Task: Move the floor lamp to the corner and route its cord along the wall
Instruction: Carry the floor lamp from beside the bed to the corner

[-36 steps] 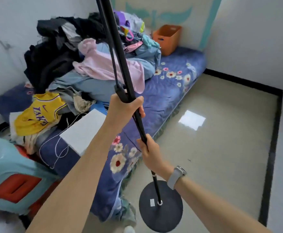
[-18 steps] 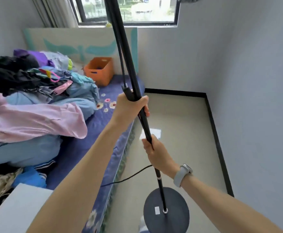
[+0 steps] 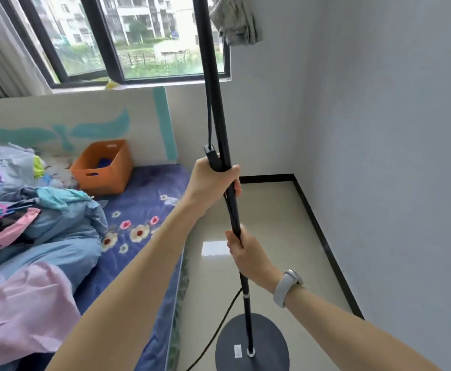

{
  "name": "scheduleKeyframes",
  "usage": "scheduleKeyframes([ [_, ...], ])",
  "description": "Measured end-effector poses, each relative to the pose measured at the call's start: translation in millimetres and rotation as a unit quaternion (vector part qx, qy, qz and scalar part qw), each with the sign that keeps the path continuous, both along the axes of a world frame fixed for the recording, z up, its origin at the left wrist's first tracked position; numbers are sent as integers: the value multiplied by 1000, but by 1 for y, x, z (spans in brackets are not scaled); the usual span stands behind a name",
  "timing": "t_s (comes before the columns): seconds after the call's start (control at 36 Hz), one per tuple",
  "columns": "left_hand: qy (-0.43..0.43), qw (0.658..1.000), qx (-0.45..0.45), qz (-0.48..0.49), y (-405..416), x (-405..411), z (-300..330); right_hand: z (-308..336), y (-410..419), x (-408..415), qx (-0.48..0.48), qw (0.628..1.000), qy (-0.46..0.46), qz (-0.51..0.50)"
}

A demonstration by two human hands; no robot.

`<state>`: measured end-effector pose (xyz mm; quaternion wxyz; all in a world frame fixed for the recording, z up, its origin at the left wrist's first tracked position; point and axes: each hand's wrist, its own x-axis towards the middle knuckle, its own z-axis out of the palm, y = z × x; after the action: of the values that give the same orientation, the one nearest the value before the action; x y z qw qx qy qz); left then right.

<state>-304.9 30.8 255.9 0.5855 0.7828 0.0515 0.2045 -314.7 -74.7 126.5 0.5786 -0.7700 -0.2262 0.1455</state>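
The black floor lamp pole (image 3: 213, 97) rises through the middle of the view, its top out of frame. Its round dark base (image 3: 267, 341) hangs low over the beige floor near my feet. My left hand (image 3: 211, 180) grips the pole high up, fingers also around the inline switch (image 3: 213, 159) of the cord. My right hand (image 3: 248, 255), a pale watch on its wrist, holds the pole lower down. The black cord (image 3: 219, 325) trails from the lower pole toward the bottom left. The room corner (image 3: 294, 175) lies ahead, under the window's right end.
A mattress (image 3: 149, 204) with a blue flowered sheet lies on the left, piled with clothes (image 3: 45, 236). An orange bin (image 3: 104, 167) stands at its far end against a headboard. A grey wall (image 3: 393, 156) with a black skirting runs along the right. A cloth (image 3: 235, 20) hangs near the window.
The view has swung up and to the right, toward the window and the corner. The lamp has travelled further along the bed with both hands in the same grip.
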Motion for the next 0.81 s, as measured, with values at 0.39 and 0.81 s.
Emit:
scheduleKeyframes([
  [0.39,-19,989,-142,-43,33,252,-17,-17,45,261,41,999,7,-29],
  [0.81,-28,958,-264,-105,101,474,-29,-20,97,494,-3,999,-28,-39],
])
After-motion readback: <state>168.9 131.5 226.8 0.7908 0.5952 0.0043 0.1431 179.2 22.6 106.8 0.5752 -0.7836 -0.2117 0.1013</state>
